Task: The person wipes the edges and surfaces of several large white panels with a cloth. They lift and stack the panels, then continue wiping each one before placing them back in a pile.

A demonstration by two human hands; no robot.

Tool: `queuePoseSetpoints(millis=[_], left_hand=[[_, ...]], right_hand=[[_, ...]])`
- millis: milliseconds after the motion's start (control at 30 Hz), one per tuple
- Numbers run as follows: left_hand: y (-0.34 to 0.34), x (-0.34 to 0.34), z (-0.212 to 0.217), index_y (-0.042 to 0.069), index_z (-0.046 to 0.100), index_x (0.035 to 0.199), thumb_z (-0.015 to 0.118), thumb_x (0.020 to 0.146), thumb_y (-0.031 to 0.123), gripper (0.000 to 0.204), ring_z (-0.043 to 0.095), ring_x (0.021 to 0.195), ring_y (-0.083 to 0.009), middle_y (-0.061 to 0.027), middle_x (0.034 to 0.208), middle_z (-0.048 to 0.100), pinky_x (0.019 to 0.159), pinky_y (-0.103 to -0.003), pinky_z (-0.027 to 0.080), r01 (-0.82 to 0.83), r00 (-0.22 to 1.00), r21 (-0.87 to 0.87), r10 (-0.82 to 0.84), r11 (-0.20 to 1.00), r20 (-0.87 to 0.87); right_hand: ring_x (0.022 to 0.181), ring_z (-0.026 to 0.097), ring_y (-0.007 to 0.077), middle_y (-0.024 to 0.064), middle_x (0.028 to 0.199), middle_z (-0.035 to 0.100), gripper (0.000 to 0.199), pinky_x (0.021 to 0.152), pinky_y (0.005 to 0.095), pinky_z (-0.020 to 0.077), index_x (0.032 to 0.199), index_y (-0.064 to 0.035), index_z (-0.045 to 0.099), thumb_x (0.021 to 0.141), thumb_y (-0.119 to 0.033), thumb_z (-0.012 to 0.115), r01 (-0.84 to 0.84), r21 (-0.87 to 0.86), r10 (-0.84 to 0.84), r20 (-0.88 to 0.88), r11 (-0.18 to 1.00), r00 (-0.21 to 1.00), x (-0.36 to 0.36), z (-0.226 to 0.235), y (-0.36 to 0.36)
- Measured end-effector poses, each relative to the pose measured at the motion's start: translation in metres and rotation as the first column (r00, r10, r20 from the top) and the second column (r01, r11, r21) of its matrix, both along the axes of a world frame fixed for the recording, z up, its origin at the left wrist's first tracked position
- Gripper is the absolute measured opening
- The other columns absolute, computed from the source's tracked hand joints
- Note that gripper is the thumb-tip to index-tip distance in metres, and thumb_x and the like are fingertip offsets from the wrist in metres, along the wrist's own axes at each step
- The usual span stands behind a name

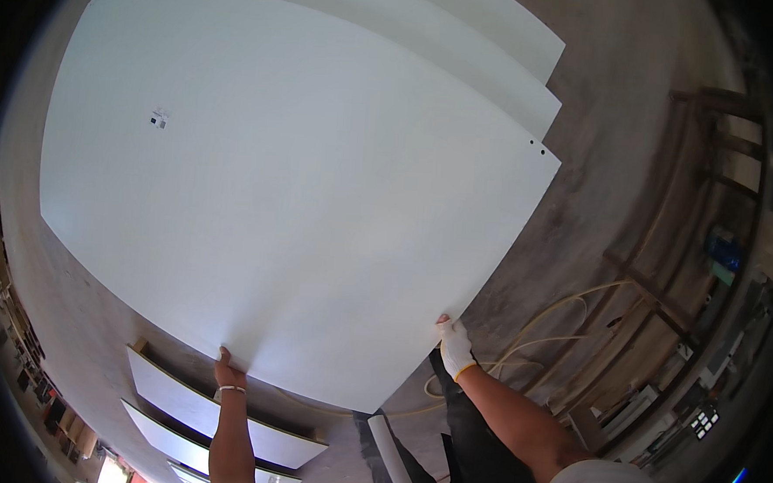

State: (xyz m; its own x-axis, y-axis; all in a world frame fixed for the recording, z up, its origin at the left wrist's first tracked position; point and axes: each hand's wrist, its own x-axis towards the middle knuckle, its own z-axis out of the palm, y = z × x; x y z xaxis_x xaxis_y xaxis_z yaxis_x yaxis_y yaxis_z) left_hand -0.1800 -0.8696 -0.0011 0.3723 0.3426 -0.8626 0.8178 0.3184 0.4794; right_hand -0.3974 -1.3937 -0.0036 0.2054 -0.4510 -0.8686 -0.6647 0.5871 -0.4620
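A large white panel (302, 193) fills most of the view, with a small printed label (159, 118) at its left and a few dark holes near its far corners. My left hand (230, 372), bare with a band at the wrist, grips the panel's near edge, thumb on top and fingers hidden beneath. My right hand (455, 343), in a white glove with bare fingertips showing, holds the right edge close to the near corner. Beyond this panel, other white panels (502, 42) show their stepped corners.
White-faced boards (237, 417) lie in a row at the lower left. A pale hose (539, 341) loops over the floor right of my legs. Farther right stands a brown frame (654, 299) with boards and scraps. A long white strip (392, 460) is by my legs.
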Motion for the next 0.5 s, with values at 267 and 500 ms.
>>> queuePoseSetpoints(millis=[267,500], left_hand=[[-0.043,0.02,0.013,0.015,0.051,0.148,0.048,0.099,0.072,0.075,0.053,0.134,-0.0312,-0.008,0.149,0.055,0.113,-0.049,0.044,-0.059,0.995,0.086,0.066,0.995,-0.074],[-0.08,0.034,0.001,0.01,0.051,0.147,0.051,0.102,0.065,0.071,0.054,0.133,-0.0313,-0.0102,0.147,0.056,0.112,-0.049,0.046,-0.003,0.999,0.055,0.005,0.998,-0.043]], right_hand=[[0.098,0.063,0.0195,0.009,0.107,0.07,0.037,0.091,0.0348,0.0486,0.116,-0.0012,0.065,0.105,-0.036,0.055,-0.079,-0.019,0.076,-0.101,0.997,0.992,0.01,-0.001,-0.019],[0.085,0.057,0.0105,0.0009,0.094,0.065,0.029,0.081,0.0311,0.0492,0.109,-0.0037,0.066,0.105,-0.031,0.056,0.031,-0.087,-0.028,0.038,0.996,0.999,0.081,-0.002,-0.103]])
